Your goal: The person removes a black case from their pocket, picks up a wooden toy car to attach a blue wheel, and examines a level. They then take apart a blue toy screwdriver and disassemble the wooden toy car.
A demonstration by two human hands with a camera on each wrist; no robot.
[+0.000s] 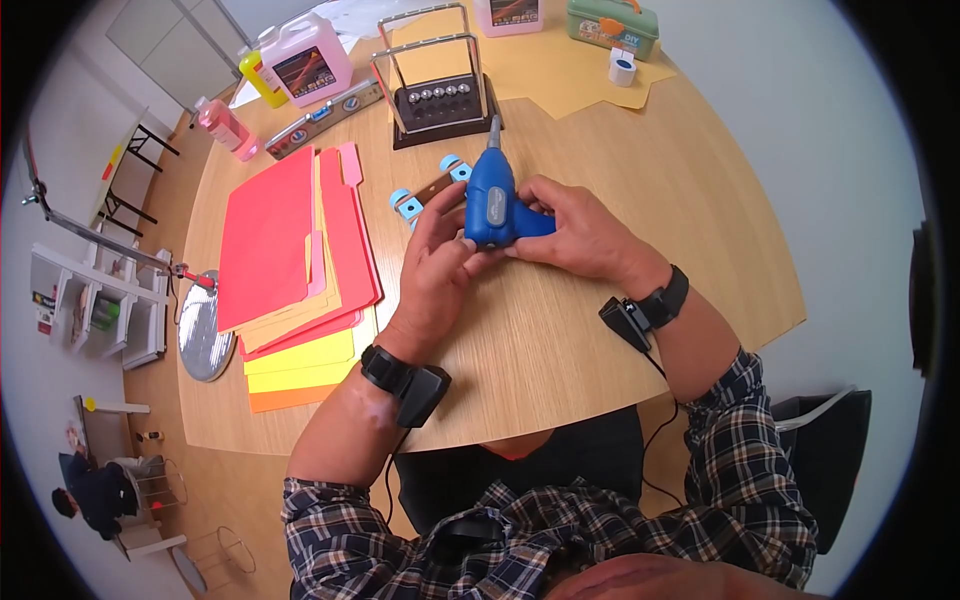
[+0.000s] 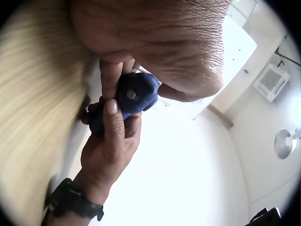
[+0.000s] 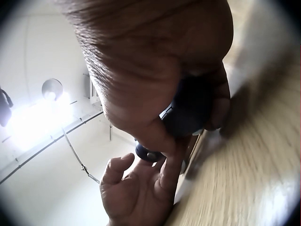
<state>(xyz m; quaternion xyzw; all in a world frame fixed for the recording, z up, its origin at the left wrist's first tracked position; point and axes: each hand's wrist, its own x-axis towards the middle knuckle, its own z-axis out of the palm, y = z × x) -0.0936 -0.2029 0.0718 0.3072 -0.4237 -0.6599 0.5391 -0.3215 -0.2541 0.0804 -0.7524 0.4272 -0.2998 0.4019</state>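
A blue pistol-shaped tool point(image 1: 491, 205) with a grey oval panel and a tapered grey tip points away from me over the table. My right hand point(image 1: 590, 230) grips its handle, the thumb lying along it. Alongside the tool body is my left hand point(image 1: 437, 265), its extended fingers reaching beside and under the body. The left thumb point(image 3: 122, 165) stands apart from the fingers, near the tool's rear. A round grey disc shows on the rear end of the tool in the left wrist view. Just beyond the left fingers lies a brown bar with light-blue wheels point(image 1: 430, 190), partly hidden.
Red, orange and yellow folders point(image 1: 275, 240) lie stacked at left. Behind are a Newton's cradle point(image 1: 440, 125), a spirit level point(image 1: 325, 120), a pink jug point(image 1: 305, 62) and smaller bottles. A green toolbox point(image 1: 610, 28) and white roll point(image 1: 622, 68) sit at the far right.
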